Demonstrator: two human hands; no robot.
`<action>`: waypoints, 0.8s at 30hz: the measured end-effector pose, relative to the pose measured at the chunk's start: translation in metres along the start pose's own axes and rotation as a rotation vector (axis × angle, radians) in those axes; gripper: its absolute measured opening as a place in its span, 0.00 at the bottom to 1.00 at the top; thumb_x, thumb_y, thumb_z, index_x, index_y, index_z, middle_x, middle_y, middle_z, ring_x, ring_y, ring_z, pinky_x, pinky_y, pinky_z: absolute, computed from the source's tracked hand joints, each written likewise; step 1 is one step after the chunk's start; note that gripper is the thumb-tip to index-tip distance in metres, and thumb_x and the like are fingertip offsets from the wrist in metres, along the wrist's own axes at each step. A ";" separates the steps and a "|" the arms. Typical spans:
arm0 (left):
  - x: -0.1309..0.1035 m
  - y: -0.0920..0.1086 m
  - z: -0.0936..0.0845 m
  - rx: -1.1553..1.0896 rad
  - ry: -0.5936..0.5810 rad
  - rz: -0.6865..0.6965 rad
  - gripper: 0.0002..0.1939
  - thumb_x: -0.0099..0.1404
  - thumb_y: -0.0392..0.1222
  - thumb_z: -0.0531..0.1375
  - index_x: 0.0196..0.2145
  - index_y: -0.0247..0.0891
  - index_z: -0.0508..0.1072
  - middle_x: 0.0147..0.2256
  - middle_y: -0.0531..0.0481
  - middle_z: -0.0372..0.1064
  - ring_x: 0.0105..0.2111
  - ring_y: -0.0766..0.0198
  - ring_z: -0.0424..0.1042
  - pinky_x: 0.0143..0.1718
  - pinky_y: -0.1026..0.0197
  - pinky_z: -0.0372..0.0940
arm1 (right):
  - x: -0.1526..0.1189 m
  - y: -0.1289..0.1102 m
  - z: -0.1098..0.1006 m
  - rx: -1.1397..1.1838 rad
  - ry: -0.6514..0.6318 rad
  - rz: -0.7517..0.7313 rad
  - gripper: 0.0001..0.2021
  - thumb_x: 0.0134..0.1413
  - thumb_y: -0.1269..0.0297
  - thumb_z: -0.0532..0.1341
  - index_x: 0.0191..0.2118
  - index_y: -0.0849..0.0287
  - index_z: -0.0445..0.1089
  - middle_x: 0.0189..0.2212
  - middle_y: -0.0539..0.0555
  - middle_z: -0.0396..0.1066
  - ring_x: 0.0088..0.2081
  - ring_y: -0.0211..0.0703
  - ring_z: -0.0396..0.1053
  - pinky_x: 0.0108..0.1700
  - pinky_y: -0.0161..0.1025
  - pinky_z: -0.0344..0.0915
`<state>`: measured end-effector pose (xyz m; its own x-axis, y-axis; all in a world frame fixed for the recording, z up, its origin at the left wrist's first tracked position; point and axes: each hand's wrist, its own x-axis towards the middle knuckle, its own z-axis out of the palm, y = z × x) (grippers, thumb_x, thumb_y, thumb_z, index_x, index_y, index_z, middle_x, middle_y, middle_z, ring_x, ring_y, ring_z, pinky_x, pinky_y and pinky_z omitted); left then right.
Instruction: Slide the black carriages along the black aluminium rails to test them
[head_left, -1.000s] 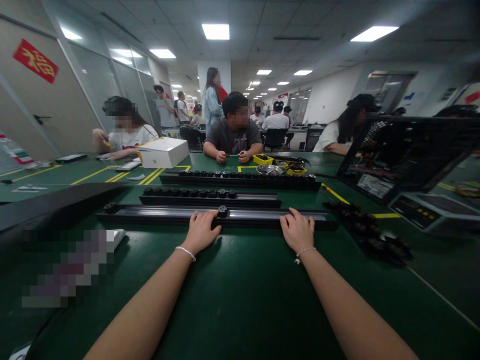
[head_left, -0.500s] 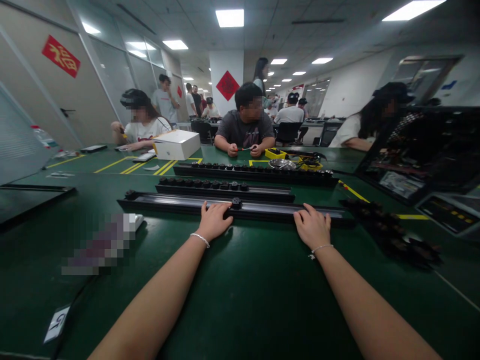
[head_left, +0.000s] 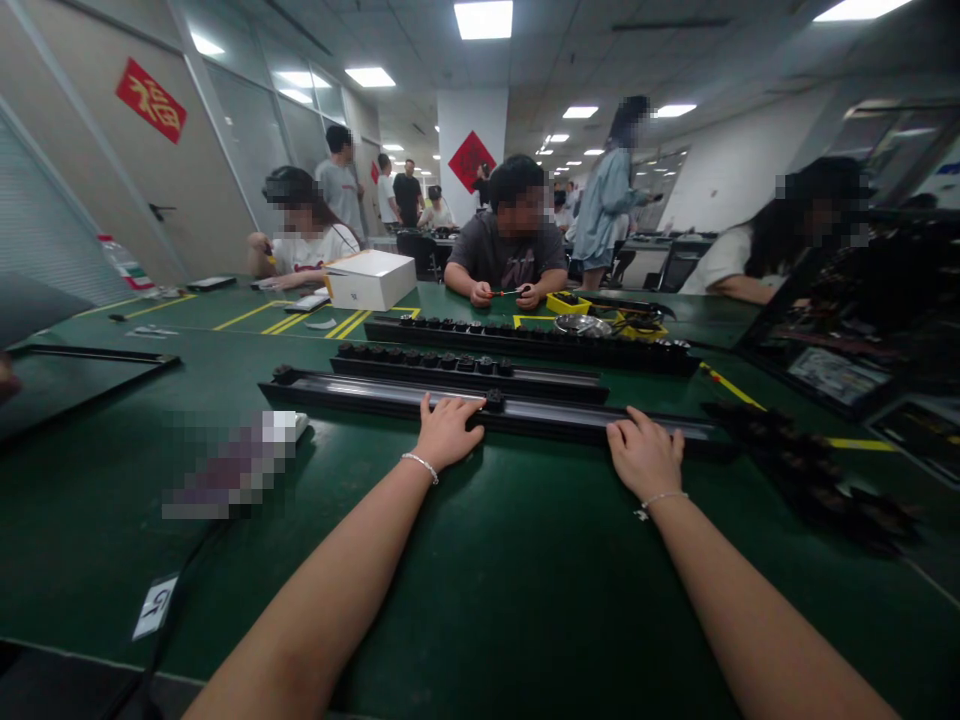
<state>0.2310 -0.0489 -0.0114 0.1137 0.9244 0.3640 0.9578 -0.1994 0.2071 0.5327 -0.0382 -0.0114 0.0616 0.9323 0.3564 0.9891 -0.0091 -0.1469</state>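
A long black rail with a shiny strip along its channel lies across the table in front of me. My left hand rests on its near edge, thumb apart. The left index finger stretches toward a small black block in the channel and appears to touch it. Farther right, my right hand lies over the same edge with its fingers apart. Another small black piece sits at the rail's left end. Neither palm shows.
Behind lie a shorter rail and a longer rail, both carrying black pieces. More black parts are heaped at right. A pixelated device with a cable lies left. A white box and co-workers are across the table.
My view has turned slightly left, so the table shifts right in the picture. Both hands stay on the rail. A background person stands farther right; part of another person's hand appears at the left edge.
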 end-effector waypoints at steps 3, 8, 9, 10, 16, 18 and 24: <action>0.000 0.000 -0.001 0.004 -0.008 -0.005 0.23 0.61 0.50 0.52 0.54 0.54 0.65 0.45 0.52 0.69 0.49 0.55 0.63 0.59 0.37 0.35 | 0.000 -0.001 -0.001 0.000 -0.023 0.008 0.26 0.61 0.53 0.40 0.42 0.57 0.72 0.58 0.57 0.58 0.56 0.55 0.56 0.58 0.64 0.43; 0.000 0.002 -0.002 0.027 -0.026 -0.009 0.23 0.60 0.51 0.52 0.55 0.55 0.63 0.43 0.52 0.69 0.48 0.55 0.63 0.59 0.37 0.36 | 0.000 -0.003 -0.003 0.011 -0.042 0.018 0.25 0.61 0.53 0.39 0.43 0.56 0.71 0.59 0.57 0.57 0.57 0.54 0.55 0.59 0.64 0.41; 0.000 0.003 -0.003 0.034 -0.033 -0.010 0.24 0.60 0.51 0.53 0.55 0.56 0.63 0.43 0.52 0.68 0.48 0.55 0.63 0.59 0.37 0.35 | 0.000 -0.003 -0.003 0.013 -0.043 0.020 0.25 0.61 0.53 0.39 0.43 0.56 0.71 0.59 0.57 0.57 0.57 0.54 0.55 0.59 0.64 0.40; 0.000 0.004 -0.003 0.040 -0.039 -0.011 0.24 0.60 0.51 0.53 0.55 0.56 0.63 0.43 0.52 0.68 0.48 0.55 0.63 0.59 0.36 0.35 | 0.000 -0.003 -0.003 0.016 -0.044 0.020 0.25 0.61 0.53 0.39 0.43 0.56 0.71 0.59 0.57 0.57 0.57 0.54 0.55 0.59 0.65 0.40; 0.001 0.007 -0.006 0.036 -0.054 -0.015 0.24 0.60 0.51 0.53 0.55 0.56 0.63 0.42 0.51 0.68 0.48 0.55 0.63 0.59 0.35 0.34 | 0.000 -0.003 -0.003 0.028 -0.028 0.005 0.25 0.61 0.54 0.40 0.42 0.57 0.71 0.58 0.58 0.59 0.57 0.55 0.55 0.58 0.66 0.41; 0.000 0.008 -0.007 0.047 -0.060 -0.022 0.24 0.61 0.50 0.53 0.55 0.55 0.63 0.42 0.50 0.68 0.48 0.54 0.62 0.59 0.35 0.33 | -0.002 -0.005 -0.002 0.039 -0.007 -0.015 0.23 0.61 0.55 0.41 0.42 0.57 0.71 0.57 0.58 0.59 0.57 0.54 0.55 0.58 0.65 0.41; -0.003 0.010 -0.005 0.075 -0.039 0.007 0.25 0.60 0.49 0.54 0.56 0.53 0.61 0.44 0.49 0.67 0.50 0.53 0.62 0.58 0.33 0.32 | -0.013 -0.030 -0.002 0.134 -0.009 -0.223 0.20 0.58 0.56 0.46 0.49 0.59 0.67 0.54 0.58 0.64 0.56 0.50 0.56 0.60 0.59 0.43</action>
<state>0.2392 -0.0549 -0.0058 0.1290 0.9355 0.3291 0.9739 -0.1821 0.1358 0.5028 -0.0505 -0.0099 -0.1581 0.9089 0.3859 0.9515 0.2447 -0.1866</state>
